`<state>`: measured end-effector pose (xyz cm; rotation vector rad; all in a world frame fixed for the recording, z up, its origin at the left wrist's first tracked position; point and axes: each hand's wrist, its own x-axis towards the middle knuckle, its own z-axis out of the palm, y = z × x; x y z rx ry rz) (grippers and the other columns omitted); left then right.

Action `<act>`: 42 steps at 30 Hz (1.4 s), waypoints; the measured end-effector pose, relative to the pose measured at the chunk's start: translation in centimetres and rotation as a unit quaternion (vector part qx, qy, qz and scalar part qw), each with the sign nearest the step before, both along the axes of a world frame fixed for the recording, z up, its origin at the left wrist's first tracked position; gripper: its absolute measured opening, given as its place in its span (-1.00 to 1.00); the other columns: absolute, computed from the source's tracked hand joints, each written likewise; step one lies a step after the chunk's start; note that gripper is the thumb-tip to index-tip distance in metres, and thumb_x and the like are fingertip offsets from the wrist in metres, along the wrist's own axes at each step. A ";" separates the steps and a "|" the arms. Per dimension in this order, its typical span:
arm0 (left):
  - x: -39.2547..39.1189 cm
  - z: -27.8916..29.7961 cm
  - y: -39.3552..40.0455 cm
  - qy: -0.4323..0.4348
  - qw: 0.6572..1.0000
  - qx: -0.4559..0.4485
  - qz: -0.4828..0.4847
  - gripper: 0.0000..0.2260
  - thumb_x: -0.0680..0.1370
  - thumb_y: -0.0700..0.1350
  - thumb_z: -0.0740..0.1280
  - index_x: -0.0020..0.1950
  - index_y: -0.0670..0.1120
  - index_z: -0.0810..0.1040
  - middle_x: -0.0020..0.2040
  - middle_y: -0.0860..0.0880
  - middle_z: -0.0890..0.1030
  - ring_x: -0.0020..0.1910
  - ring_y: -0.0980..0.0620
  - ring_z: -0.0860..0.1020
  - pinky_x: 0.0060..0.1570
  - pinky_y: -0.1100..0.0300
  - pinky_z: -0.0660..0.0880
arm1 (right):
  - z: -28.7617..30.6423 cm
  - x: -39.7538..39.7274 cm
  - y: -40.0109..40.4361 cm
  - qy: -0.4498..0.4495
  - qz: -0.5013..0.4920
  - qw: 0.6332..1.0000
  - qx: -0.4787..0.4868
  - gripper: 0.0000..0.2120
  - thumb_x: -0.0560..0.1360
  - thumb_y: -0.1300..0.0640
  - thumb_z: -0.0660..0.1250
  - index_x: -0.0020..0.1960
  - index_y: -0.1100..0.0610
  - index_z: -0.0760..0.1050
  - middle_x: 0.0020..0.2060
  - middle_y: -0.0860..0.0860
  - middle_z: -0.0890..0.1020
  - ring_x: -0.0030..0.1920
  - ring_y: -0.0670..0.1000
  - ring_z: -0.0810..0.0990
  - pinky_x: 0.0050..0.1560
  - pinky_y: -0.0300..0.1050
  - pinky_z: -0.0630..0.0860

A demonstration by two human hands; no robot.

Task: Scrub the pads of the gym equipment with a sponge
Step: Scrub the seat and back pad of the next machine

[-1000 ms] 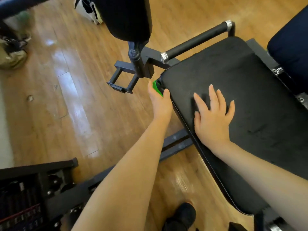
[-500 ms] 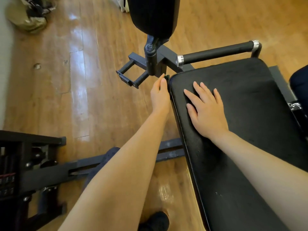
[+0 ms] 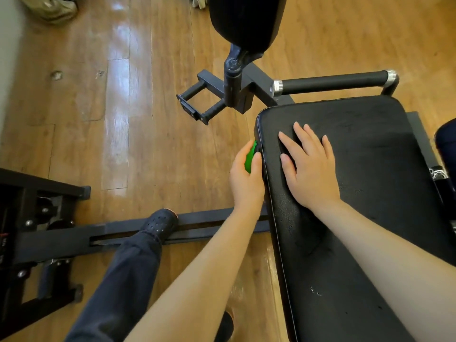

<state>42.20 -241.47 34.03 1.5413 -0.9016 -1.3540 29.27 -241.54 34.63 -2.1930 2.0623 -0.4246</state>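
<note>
Nearest, the long black vinyl seat pad (image 3: 350, 243) runs away from the viewer, firm enough to lean on, judging by how little it dents. The right hand (image 3: 311, 169) lies flat on top of it, fingers straight and spread, holding nothing. Just beside, the left hand (image 3: 246, 180) curls round a small green sponge (image 3: 251, 157) and presses it against the pad's left side edge. The sponge looks light and squashy; pinching its back face seems best. Farther off hangs a second black upholstered pad (image 3: 246, 18), above the wooden floor (image 3: 123, 107).
</note>
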 end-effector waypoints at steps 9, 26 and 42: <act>-0.1 0.5 -4.4 0.006 1.000 0.025 0.006 -0.67 0.65 -0.17 0.17 0.42 -0.07 0.40 0.33 0.02 0.48 0.25 0.19 0.41 0.33 0.11 0.40 | -0.1 0.0 -0.1 -0.006 -0.001 1.000 -0.005 -0.57 0.62 -0.01 0.05 0.46 0.01 0.33 0.48 0.08 0.30 0.52 0.05 0.15 0.49 0.16 0.04; -1.9 0.1 1.4 -0.012 0.999 0.036 0.028 -0.66 0.68 -0.04 0.07 0.47 0.06 0.30 0.41 0.08 0.39 0.37 0.17 0.35 0.40 0.05 0.34 | -0.2 0.0 -0.1 0.005 -0.007 1.000 0.005 -0.59 0.63 0.01 0.08 0.47 0.00 0.31 0.49 0.06 0.28 0.52 0.05 0.14 0.50 0.13 0.02; -1.2 0.1 7.3 -0.063 0.998 0.008 -0.030 -0.62 0.67 -0.10 0.12 0.49 0.09 0.27 0.41 0.15 0.33 0.34 0.36 0.27 0.25 0.54 0.19 | 0.8 0.4 2.5 -0.020 -0.002 0.999 0.038 -0.59 0.63 0.07 0.11 0.47 0.05 0.31 0.49 0.11 0.26 0.52 0.11 0.14 0.49 0.11 0.03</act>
